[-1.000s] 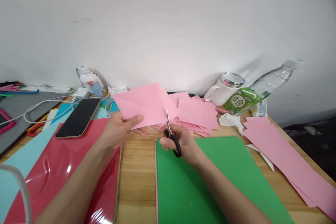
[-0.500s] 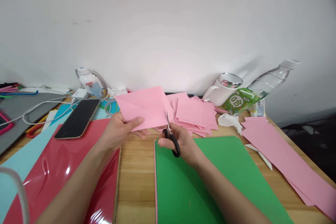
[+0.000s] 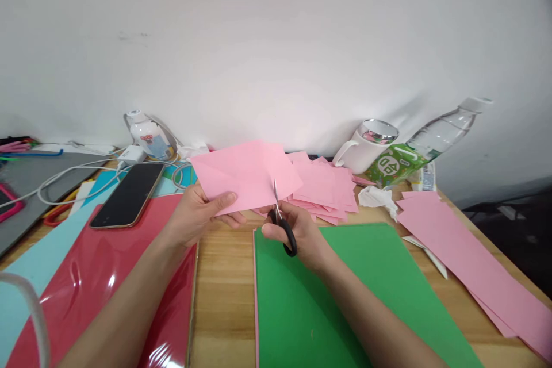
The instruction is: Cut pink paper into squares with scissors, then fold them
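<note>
My left hand (image 3: 204,207) pinches a pink sheet of paper (image 3: 241,169) by its lower left part, thumb on top and fingers beneath. Black-handled scissors (image 3: 290,238) are in my right hand (image 3: 299,233), with thumb and fingers in the loops. Their blades (image 3: 276,192) point away from me and lie at the lower right part of the sheet, looking nearly closed. Behind the sheet's right edge is a loose pile of pink paper squares (image 3: 321,184). Below my right hand lies a stack of green paper (image 3: 345,287).
A black phone (image 3: 128,195) rests on a red plastic-wrapped pack (image 3: 125,253) at left. White cables (image 3: 64,169) and a small bottle (image 3: 150,137) are behind it. To the right are a white mug (image 3: 364,146), a tilted clear bottle (image 3: 444,129), a crumpled tissue (image 3: 379,198) and long pink strips (image 3: 466,259).
The right portion of the pink sheet has flattened out and now reaches farther right, over the pile's edge. Both hands have stayed almost in place.
</note>
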Motion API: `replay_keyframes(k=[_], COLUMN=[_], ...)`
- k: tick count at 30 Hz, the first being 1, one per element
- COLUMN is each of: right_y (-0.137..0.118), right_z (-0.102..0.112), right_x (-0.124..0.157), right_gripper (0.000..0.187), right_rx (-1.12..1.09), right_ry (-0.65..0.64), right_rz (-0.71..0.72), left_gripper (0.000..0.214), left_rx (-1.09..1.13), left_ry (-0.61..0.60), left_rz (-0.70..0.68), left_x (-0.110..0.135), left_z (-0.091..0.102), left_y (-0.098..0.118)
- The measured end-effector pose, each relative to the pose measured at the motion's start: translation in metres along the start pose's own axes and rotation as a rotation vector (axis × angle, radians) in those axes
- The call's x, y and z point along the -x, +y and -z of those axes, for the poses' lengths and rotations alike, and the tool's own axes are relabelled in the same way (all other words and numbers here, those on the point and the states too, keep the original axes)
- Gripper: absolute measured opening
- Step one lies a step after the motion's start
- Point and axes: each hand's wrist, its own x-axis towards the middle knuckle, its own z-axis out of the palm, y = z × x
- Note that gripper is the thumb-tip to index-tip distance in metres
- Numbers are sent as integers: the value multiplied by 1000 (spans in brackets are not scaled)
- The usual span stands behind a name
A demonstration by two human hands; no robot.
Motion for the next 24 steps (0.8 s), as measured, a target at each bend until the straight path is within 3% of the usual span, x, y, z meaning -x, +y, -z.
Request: replay_keyframes(k=[19,24], right_y=[3,1], right_z=[-2,-2], right_x=[0,-1], right_gripper=[43,45], right_rx=[8,-32], right_ry=[34,53], right_rz=[-6,-19], left_gripper=[18,22], left_rx=[52,50], left_ry=[-23,-81], left_rz=[10,29], left_x=[1,2], left_z=[-1,-1], left_y=[3,3])
